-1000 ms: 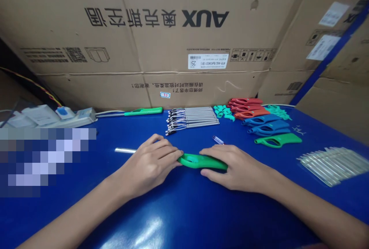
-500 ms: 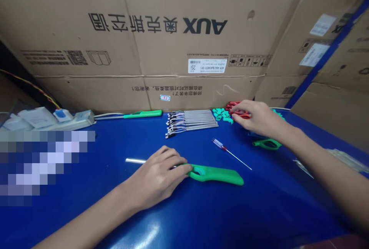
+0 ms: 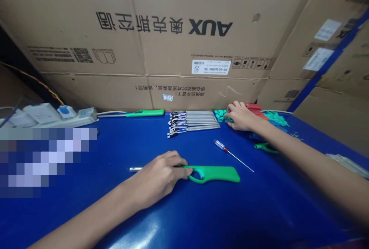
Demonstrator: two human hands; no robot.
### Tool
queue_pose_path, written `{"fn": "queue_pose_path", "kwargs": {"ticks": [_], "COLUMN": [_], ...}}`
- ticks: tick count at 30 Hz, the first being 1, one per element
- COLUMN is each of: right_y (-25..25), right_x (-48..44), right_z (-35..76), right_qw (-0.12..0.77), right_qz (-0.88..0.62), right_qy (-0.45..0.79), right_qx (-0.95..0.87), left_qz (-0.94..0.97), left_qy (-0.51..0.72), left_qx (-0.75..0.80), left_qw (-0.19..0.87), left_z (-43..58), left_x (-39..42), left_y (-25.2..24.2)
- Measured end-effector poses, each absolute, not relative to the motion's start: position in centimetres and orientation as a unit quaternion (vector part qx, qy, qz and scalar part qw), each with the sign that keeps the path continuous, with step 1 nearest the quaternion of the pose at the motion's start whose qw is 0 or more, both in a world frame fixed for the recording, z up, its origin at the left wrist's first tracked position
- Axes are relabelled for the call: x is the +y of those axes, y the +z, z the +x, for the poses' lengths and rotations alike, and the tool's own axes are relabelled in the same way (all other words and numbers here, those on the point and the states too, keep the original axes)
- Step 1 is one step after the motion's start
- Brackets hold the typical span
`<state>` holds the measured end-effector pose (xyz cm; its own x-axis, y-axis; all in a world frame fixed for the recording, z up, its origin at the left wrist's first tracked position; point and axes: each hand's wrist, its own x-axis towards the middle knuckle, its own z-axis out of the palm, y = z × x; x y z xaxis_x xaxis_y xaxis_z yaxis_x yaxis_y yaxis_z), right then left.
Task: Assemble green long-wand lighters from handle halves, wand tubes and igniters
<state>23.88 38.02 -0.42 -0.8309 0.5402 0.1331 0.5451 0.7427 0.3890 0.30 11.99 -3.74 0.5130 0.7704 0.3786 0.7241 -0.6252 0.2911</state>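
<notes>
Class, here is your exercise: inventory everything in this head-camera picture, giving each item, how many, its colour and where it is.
Corrugated cardboard cartons: several, brown, printed AUX, behind the table.
Glossy table top: one, blue, foreground.
Plastic power strip: one, white, back left.
Slim plastic lighter: one, green, back edge.
Metal tubes with wire ends: a row, silver, back centre.
Small plastic pieces: a cluster, teal, beside the tubes.
Plastic grips: several, red, back right.
Screwdriver: one, red shaft collar, centre.
Plastic lighter grip: one, green, front centre.
Left hand: one, on that lighter grip.
Right hand: one, at the teal pieces.
</notes>
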Motion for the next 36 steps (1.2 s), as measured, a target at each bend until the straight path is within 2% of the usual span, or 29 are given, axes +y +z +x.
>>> {"fn": "queue_pose_path", "kwargs": {"ticks": [7,12,16,25,36], "right_y": [0.4,1.2,0.9,-1.0,-2.2], "right_x": [35.5,29.4,25.1,22.5,22.5], "right_z": [23.0,21.6,20.7,20.0,20.3], "right_qw": [0.087,0.133,0.211,0.274,0.291], "right_qz": [-0.271,-0.208,-0.108,-0.044,-0.056], "right_qy": [-0.122,0.002,0.133,0.163,0.198], "right_qx": [-0.951,-0.969,-0.962,-0.947,-0.934], "left_qz": [0.859,0.823,0.793,0.786,0.8], "left_qy": [0.232,0.274,0.341,0.399,0.427], "left_qx": [0.453,0.494,0.503,0.472,0.421], "left_qw": [0.055,0.061,0.027,0.033,0.033], "left_z": [0.2,0.0,0.2,0.8,0.9], "left_x": [12.2,12.3,12.0,12.1,12.1], "left_y": [-3.9,-3.5,-3.2,-3.1,-3.2]}}
